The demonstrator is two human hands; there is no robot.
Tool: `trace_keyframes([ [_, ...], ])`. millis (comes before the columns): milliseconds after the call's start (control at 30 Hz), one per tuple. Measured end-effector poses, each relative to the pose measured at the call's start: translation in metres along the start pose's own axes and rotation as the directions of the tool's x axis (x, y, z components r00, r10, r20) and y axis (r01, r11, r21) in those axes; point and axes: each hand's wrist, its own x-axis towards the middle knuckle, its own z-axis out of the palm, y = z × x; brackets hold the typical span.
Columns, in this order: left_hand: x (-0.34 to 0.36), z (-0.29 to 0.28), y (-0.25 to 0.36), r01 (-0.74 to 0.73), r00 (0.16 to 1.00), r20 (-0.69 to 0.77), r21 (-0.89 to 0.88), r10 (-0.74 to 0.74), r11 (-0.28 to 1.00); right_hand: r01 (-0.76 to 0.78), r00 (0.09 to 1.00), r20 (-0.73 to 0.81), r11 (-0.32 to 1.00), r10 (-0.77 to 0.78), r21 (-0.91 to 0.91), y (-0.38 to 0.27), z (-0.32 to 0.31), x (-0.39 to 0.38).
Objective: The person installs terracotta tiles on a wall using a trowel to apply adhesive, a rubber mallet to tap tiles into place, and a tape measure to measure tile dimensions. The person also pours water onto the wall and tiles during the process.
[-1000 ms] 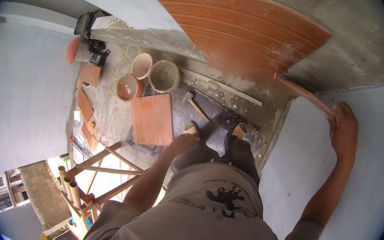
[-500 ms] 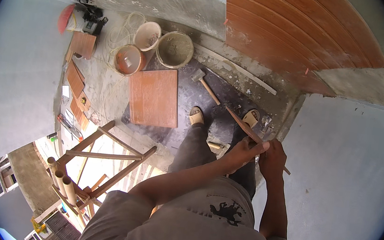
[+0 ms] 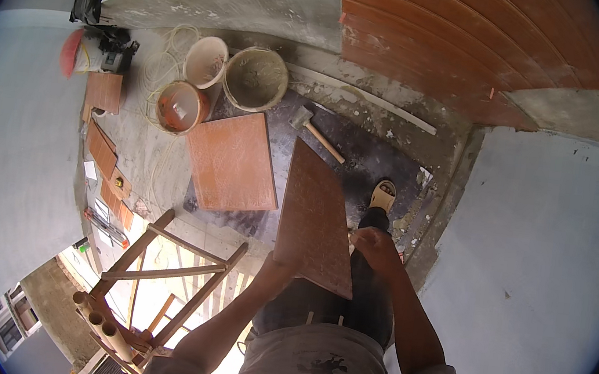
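Observation:
A reddish-brown square tile (image 3: 316,222) is held up in front of my body, tilted so that its broad face shows. My left hand (image 3: 279,273) is closed on its lower left edge, slightly blurred. At the right edge, my right hand (image 3: 376,249) has its fingers bent in against the tile. Another tile of the same kind (image 3: 232,163) lies flat on the dark sheet (image 3: 236,220) to the left. A mallet (image 3: 323,139) with a wooden handle rests on the sheet beyond the held tile.
Three buckets stand at the far left: an orange one with liquid (image 3: 180,107), a pale one (image 3: 205,62) and a mortar-smeared one (image 3: 256,78). A wooden frame (image 3: 182,273) stands near left. Cut tile pieces (image 3: 102,151) lie along the left wall. Reddish boards or tiles (image 3: 448,45) cover the far wall.
The held tile has turned from edge-on to face-showing and moved left. My left hand has dropped to its lower left edge; my right hand has shifted left. One foot is now hidden.

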Motion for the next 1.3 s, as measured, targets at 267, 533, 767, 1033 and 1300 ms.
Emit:
trace_keyframes([
  [267,0.102,-0.070,-0.022,-0.054,0.985,0.170,0.131,0.031,0.990,-0.463,0.709,0.143,0.303,0.691,0.833,0.141,0.043,0.206],
  [533,0.370,-0.121,-0.122,0.035,0.997,0.075,-0.394,-0.006,0.918,-0.055,0.752,-0.369,0.610,0.546,0.790,0.263,0.050,0.408],
  [767,0.517,-0.154,-0.178,0.180,0.984,0.082,-0.356,-0.161,0.917,-0.008,0.696,-0.527,0.739,0.488,0.674,0.310,0.046,0.500],
  [1033,0.572,-0.170,-0.215,0.279,0.949,-0.059,-0.302,-0.310,0.912,-0.013,0.668,-0.622,0.842,0.409,0.539,0.361,0.055,0.526],
  [1300,0.611,-0.184,-0.227,0.264,0.953,-0.089,-0.224,-0.289,0.938,-0.304,0.866,-0.424,0.953,0.266,-0.022,0.354,0.008,0.484],
])
